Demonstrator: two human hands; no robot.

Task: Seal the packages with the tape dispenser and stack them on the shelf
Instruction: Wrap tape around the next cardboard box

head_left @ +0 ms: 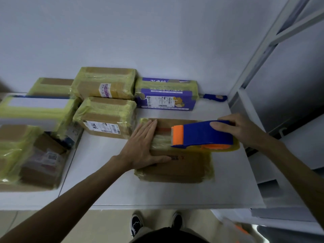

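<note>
A flat brown cardboard package [182, 165] with yellowish tape on its edges lies on the white table [108, 172] in front of me. My left hand [142, 146] presses flat on its left part, fingers straight. My right hand [235, 128] grips the blue and orange tape dispenser [201, 135], which sits on the package's top right with its orange blade end pointing left. A strip of yellowish tape runs across the package under the dispenser.
Several taped packages stand at the back and left: two brown boxes [105, 83] [107, 118], a purple printed box [166, 95], and a pile at the left [33, 137]. A blue-handled tool [215, 98] lies by the wall. A white shelf frame [273, 41] rises at right.
</note>
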